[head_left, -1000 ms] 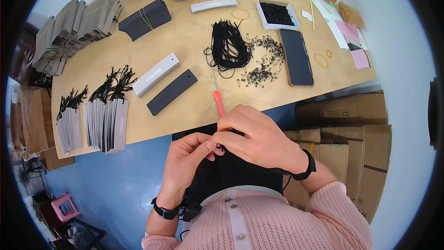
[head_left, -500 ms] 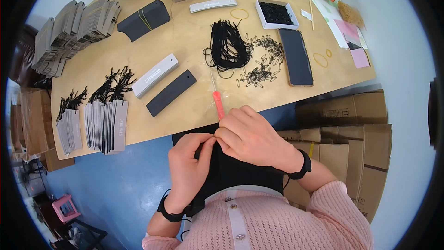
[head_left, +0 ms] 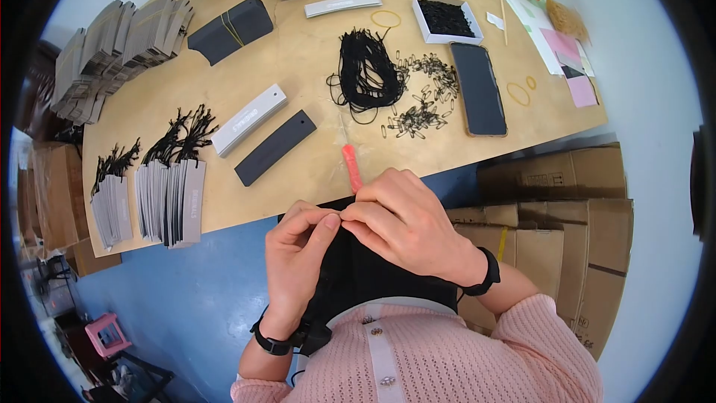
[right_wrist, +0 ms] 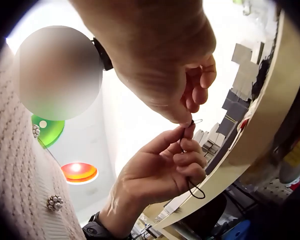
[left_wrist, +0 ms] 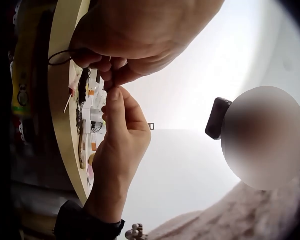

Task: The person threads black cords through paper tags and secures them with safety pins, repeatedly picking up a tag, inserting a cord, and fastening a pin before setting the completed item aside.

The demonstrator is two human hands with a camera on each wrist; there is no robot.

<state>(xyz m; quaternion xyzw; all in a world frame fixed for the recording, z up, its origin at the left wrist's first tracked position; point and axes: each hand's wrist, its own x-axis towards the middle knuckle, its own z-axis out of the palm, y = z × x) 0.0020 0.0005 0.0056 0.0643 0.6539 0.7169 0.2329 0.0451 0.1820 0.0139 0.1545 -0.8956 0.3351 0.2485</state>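
Note:
Both hands meet just below the table's front edge (head_left: pixel 246 213). My left hand (head_left: pixel 328 221) pinches a thin black cord loop (right_wrist: pixel 192 189), which hangs from its curled fingers. My right hand (head_left: pixel 350 218) pinches the cord's upper end together with a small metal pin (right_wrist: pixel 197 121). The fingertips of the two hands touch. A coral-handled needle tool (head_left: pixel 349 164) lies at the table edge, its lower end hidden behind my right hand. From below, in the left wrist view, the cord loop (left_wrist: pixel 59 56) shows by the left hand's fingers.
On the table: a bundle of black cords (head_left: pixel 367 75), scattered safety pins (head_left: pixel 425 108), a phone (head_left: pixel 478 89), a white box (head_left: pixel 445 19), a grey tag stack (head_left: pixel 250 119), a black tag (head_left: pixel 276 148), strung tags (head_left: pixel 171 194). Cardboard boxes (head_left: pixel 552 209) stand at the right.
Both hands have risen slightly toward the table edge. The left hand's fingers have turned upward to meet the right fingertips in a tighter pinch.

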